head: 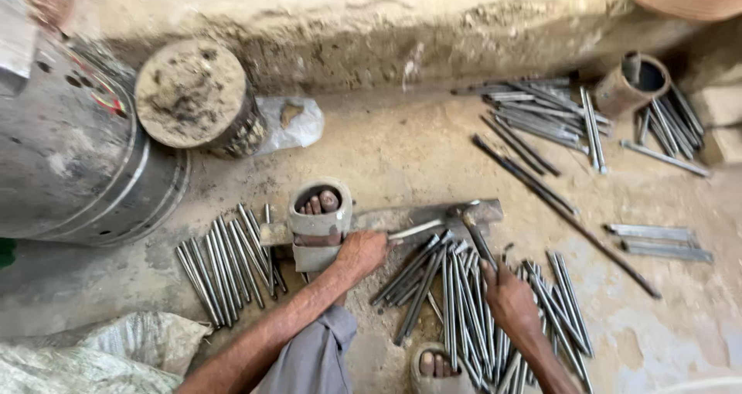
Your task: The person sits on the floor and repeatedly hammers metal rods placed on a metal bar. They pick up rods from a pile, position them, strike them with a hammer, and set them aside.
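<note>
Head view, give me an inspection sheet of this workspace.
Surface: dusty concrete floor.
Job's things: flat metal bar pinned under a sandalled foot; one rod laid on it; hammer.
Clutter: rod piles; rusty can; sack.
Grippers: left hand holds the rod; right hand grips the hammer.
Cables: coloured wires on the drum.
Surroundings: metal drum, rough wall.
</note>
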A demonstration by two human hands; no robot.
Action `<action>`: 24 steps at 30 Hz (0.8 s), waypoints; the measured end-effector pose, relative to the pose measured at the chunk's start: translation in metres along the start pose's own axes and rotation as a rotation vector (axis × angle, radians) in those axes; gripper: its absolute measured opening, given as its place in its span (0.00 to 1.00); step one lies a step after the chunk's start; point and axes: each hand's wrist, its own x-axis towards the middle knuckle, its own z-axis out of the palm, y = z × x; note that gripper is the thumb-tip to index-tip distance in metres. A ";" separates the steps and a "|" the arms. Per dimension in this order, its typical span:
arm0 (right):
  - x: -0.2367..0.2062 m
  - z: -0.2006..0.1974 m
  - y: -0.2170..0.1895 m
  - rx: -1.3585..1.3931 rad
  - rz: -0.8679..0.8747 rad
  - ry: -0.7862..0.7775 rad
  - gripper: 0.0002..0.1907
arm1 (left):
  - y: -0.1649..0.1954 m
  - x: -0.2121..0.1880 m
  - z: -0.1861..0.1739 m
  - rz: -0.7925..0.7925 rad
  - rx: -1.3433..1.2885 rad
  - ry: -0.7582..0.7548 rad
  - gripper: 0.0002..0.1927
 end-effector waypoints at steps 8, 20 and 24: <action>-0.001 0.030 0.019 0.126 0.022 0.097 0.38 | 0.016 -0.028 -0.026 0.461 -0.426 0.386 0.15; 0.013 0.062 0.049 0.247 0.169 0.002 0.44 | 0.002 -0.028 -0.004 0.516 -0.416 0.432 0.18; 0.009 0.067 0.052 0.268 0.013 0.143 0.44 | 0.001 -0.025 0.000 0.490 -0.363 0.439 0.18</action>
